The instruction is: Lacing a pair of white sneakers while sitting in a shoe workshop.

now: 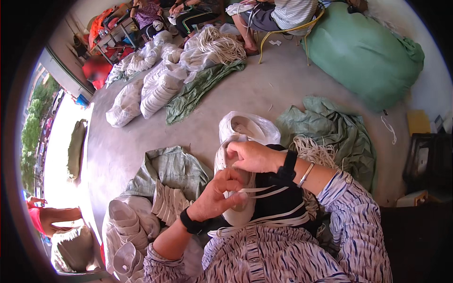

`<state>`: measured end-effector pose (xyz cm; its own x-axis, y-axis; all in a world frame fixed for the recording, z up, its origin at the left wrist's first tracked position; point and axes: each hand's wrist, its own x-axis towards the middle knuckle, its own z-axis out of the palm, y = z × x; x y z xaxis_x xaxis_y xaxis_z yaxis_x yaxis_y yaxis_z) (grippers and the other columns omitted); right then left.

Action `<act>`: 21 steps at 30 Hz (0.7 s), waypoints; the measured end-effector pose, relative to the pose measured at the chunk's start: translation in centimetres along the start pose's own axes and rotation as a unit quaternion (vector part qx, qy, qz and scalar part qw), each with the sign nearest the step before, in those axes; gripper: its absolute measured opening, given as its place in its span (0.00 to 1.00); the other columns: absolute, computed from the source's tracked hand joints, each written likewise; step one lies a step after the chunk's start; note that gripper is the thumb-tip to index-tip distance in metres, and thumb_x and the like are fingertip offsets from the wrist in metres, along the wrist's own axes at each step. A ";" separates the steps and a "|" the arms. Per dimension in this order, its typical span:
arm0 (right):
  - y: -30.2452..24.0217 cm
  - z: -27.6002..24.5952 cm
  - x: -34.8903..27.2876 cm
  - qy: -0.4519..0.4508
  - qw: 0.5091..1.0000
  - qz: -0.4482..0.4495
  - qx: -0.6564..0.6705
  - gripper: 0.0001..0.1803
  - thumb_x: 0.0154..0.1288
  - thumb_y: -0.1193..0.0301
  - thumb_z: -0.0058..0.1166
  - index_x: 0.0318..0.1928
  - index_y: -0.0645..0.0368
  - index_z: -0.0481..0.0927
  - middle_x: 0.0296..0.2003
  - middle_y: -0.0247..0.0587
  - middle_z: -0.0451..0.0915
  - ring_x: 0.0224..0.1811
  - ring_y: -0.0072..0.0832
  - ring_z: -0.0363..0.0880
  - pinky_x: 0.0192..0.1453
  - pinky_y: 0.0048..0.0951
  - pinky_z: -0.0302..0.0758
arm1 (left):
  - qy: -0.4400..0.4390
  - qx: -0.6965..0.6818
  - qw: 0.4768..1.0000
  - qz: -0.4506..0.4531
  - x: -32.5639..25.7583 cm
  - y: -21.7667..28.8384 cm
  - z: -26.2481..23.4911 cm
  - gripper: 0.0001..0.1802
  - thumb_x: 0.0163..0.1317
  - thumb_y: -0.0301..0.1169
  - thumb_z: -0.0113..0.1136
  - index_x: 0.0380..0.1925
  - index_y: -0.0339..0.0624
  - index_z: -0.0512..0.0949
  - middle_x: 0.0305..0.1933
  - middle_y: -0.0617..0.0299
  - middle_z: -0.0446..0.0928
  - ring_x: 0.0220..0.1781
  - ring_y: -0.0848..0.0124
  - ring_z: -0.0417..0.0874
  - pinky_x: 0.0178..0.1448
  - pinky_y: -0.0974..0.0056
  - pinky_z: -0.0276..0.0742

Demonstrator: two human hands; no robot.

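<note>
A white shoe (238, 215) rests upright over my lap, its toe toward me. My left hand (218, 194) is beside it, thumb and finger pinched on a white shoelace (264, 189) that runs off to the right. My right hand (257, 158) is at the upper part of the shoe, its fingers curled down on the shoe's edge; the fingertips are partly hidden. More loose white laces (278, 218) lie over the dark cloth on my lap. Just beyond the shoe is a white plastic bag (264, 129) with pale shoe parts inside.
Stacked white shoe uppers (125, 221) fill a sack at my left, next to a green woven sack (174, 165). At right lie a lace bundle (314, 151) and green sacking (349, 137). Bagged shoes (160, 89), seated people and a large green bale (358, 56) are farther off.
</note>
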<state>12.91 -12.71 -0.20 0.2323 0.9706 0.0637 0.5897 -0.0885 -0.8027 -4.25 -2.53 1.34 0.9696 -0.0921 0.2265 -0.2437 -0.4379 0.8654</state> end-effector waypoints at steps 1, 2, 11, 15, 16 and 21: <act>0.4 -1.1 -0.2 -0.036 0.998 -0.001 0.058 0.08 0.58 0.71 0.52 0.38 0.59 0.75 0.28 0.37 0.79 0.28 0.25 0.78 0.30 0.26 0.72 | -0.006 -0.005 1.000 -0.002 0.3 0.5 -0.6 0.09 0.60 0.36 0.58 0.29 0.43 0.78 0.32 0.61 0.71 0.42 0.64 0.73 0.48 0.63 0.68; 0.8 -2.4 -0.7 -0.101 0.950 0.115 0.272 0.08 0.59 0.73 0.52 0.38 0.62 0.75 0.30 0.35 0.78 0.26 0.16 0.75 0.26 0.17 0.69 | 0.051 -0.189 0.979 -0.060 0.5 1.3 -1.4 0.11 0.63 0.38 0.54 0.29 0.42 0.76 0.30 0.62 0.70 0.39 0.65 0.73 0.48 0.63 0.67; 23.2 -12.9 -29.2 0.450 0.583 0.102 0.669 0.16 0.60 0.85 0.48 0.50 0.65 0.73 0.48 0.48 0.75 0.36 0.25 0.76 0.39 0.22 0.76 | 0.481 -0.533 0.695 -0.033 -10.5 -2.7 -20.1 0.13 0.71 0.37 0.39 0.26 0.46 0.65 0.20 0.70 0.57 0.21 0.76 0.55 0.24 0.72 0.55; 26.5 -12.6 -50.9 0.569 0.638 0.505 0.124 0.13 0.60 0.68 0.52 0.41 0.62 0.81 0.39 0.47 0.81 0.38 0.33 0.81 0.35 0.30 0.74 | 0.677 -0.414 0.573 -0.204 -31.1 -11.0 -33.1 0.17 0.68 0.38 0.41 0.19 0.48 0.63 0.15 0.70 0.55 0.15 0.77 0.51 0.18 0.71 0.50; 26.0 -11.4 -52.5 0.557 0.646 0.503 0.138 0.13 0.60 0.68 0.52 0.41 0.62 0.81 0.39 0.47 0.81 0.38 0.33 0.81 0.35 0.30 0.74 | 0.740 -0.350 0.542 -0.190 -39.1 -9.7 -36.6 0.19 0.68 0.37 0.40 0.16 0.49 0.60 0.14 0.71 0.54 0.15 0.77 0.52 0.18 0.72 0.50; 24.7 -9.7 -56.6 0.666 0.527 0.474 0.232 0.11 0.62 0.70 0.54 0.44 0.59 0.79 0.27 0.29 0.74 0.28 0.19 0.71 0.33 0.23 0.70 | 0.781 -0.211 0.513 -0.289 -41.1 -15.7 -33.5 0.10 0.67 0.41 0.42 0.31 0.51 0.69 0.17 0.72 0.59 0.15 0.78 0.54 0.17 0.70 0.51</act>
<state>21.84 -71.99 -17.88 0.7713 -0.5067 -0.3853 -0.4607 -0.0266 -0.8872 -40.93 38.10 -6.54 -0.2343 0.9159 -0.3258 -0.2274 0.2742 0.9344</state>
